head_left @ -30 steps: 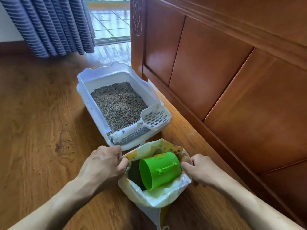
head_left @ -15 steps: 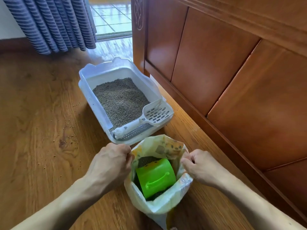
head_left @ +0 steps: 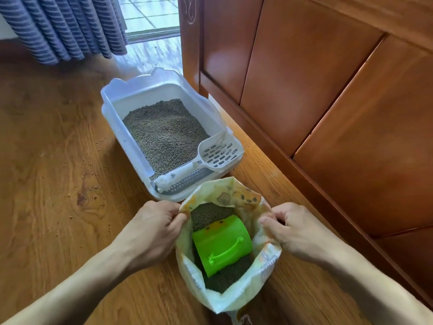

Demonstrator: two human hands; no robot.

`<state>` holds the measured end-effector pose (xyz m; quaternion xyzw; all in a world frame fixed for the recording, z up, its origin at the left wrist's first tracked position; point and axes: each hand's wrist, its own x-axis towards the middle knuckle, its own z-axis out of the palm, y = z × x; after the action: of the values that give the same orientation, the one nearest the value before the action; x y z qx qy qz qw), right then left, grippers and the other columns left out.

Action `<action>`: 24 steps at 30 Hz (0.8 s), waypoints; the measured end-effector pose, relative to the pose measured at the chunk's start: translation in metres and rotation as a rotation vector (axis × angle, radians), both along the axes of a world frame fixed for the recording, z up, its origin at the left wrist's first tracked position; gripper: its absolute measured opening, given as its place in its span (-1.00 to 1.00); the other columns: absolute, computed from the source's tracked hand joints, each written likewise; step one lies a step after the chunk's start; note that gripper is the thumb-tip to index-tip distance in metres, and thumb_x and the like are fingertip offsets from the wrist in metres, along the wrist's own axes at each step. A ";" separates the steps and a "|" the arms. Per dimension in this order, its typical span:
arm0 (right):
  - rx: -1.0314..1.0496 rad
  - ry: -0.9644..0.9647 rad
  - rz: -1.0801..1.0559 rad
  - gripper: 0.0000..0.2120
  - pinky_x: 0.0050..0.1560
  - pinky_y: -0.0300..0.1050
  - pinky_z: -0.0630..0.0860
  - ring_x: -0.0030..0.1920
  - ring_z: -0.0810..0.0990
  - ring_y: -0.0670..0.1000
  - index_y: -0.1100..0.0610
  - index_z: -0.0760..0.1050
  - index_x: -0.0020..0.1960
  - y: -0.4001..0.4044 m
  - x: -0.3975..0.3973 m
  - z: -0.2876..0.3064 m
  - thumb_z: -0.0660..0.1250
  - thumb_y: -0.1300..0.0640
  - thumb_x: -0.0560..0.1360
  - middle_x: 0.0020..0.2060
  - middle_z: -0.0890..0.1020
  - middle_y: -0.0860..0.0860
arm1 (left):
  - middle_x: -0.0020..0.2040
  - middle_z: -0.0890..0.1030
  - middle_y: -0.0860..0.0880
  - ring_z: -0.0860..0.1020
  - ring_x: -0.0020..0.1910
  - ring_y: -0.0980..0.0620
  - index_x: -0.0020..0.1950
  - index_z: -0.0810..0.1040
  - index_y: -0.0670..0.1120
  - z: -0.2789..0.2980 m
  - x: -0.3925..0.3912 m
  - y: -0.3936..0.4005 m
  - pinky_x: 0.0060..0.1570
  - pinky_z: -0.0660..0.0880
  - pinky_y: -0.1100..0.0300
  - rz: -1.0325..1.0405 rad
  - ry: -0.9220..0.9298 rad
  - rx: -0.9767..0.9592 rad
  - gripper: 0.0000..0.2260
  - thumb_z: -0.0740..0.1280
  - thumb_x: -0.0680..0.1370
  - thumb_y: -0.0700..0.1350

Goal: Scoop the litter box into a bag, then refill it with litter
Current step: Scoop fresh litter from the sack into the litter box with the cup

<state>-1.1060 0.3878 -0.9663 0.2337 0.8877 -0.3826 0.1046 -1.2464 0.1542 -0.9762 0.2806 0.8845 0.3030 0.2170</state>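
Refill step looks to be in hand: both hands hold the litter bag [head_left: 225, 273] open on the floor [head_left: 58, 184], near centre. Left hand [head_left: 152, 233] pinches the bag's left rim, fingers [head_left: 174, 218] curled over the edge; right hand [head_left: 297, 233] pinches the right rim, fingers [head_left: 266, 221] curled the same way. Mouth is spread wide, dark litter inside, a green cup [head_left: 221, 245] lying on its side on that litter, handle up, open end toward the near left. Litter box [head_left: 112, 99] sits just beyond the bag, its near edge almost touching the bag's far lip; it already holds a deep bed of grey-brown granules. White slotted scoop [head_left: 210, 156] rests across the box's near right corner, head over the rim, handle pointing near-left. No separate waste bag in view, so I can't tell if scooping is finished. Next move likely: one hand lets go of the rim, takes the cup by its handle, digs in, and carries it the short way to the box; the other hand should keep the mouth from folding. Room: wooden panel [head_left: 328, 90] runs close along the right of box and bag, tight there; open floor to the left and near. Loose granules dot the floor left of the box. Curtain [head_left: 58, 26] far left, well clear.
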 end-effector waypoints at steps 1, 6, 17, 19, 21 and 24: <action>-0.009 0.013 0.001 -0.60 -0.48 -0.19 0.23 -0.52 0.29 -0.12 0.09 0.36 -0.44 0.003 0.000 0.010 0.25 0.05 0.57 -0.55 0.38 -0.09 | -0.54 0.32 0.10 0.25 -0.52 0.11 -0.37 0.33 -0.14 0.007 -0.003 0.001 -0.47 0.23 0.25 0.025 -0.022 0.037 -0.60 0.26 0.64 -0.05; 0.033 0.027 -0.001 -0.58 -0.43 -0.07 0.29 -0.48 0.35 -0.07 0.29 0.47 -0.35 0.000 0.003 0.084 0.25 0.04 0.58 -0.47 0.46 0.03 | -0.50 0.32 0.08 0.24 -0.51 0.10 -0.30 0.41 -0.24 0.071 -0.001 -0.002 -0.44 0.25 0.16 0.080 -0.136 0.059 -0.63 0.26 0.64 -0.06; 0.062 -0.007 0.018 -0.60 -0.39 -0.03 0.31 -0.49 0.26 -0.10 0.21 0.33 -0.40 -0.021 0.010 0.438 0.28 0.06 0.55 -0.54 0.33 -0.08 | -0.46 0.36 0.03 0.28 -0.47 0.12 -0.22 0.49 -0.27 0.426 0.018 -0.035 -0.41 0.25 0.16 0.124 -0.224 0.069 -0.66 0.23 0.65 -0.07; 0.073 0.029 0.013 -0.59 -0.41 -0.12 0.26 -0.50 0.26 -0.10 0.19 0.30 -0.42 -0.028 0.006 0.513 0.29 0.07 0.54 -0.55 0.32 -0.08 | -0.46 0.36 0.02 0.28 -0.47 0.12 -0.21 0.49 -0.27 0.503 0.019 -0.043 -0.39 0.27 0.13 0.132 -0.211 0.083 -0.66 0.23 0.65 -0.06; 0.069 0.063 0.017 -0.57 -0.44 -0.15 0.23 -0.52 0.24 -0.11 0.18 0.26 -0.44 -0.035 -0.001 0.587 0.30 0.09 0.54 -0.56 0.28 -0.09 | -0.43 0.38 0.00 0.30 -0.45 0.10 -0.23 0.48 -0.26 0.577 0.018 -0.050 -0.39 0.28 0.10 0.138 -0.180 0.109 -0.64 0.23 0.66 -0.03; 0.067 0.113 0.030 -0.60 -0.44 -0.15 0.22 -0.50 0.27 -0.10 0.16 0.33 -0.45 -0.040 -0.006 0.681 0.29 0.11 0.53 -0.53 0.33 -0.06 | -0.43 0.39 -0.02 0.33 -0.43 0.06 -0.26 0.44 -0.25 0.676 0.018 -0.059 -0.39 0.33 -0.02 0.155 -0.114 0.130 -0.62 0.23 0.63 0.00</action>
<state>-1.1121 0.3474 -0.2856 0.2016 0.9079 -0.3638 0.0522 -1.2287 0.0954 -0.3003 0.2070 0.8684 0.3910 0.2241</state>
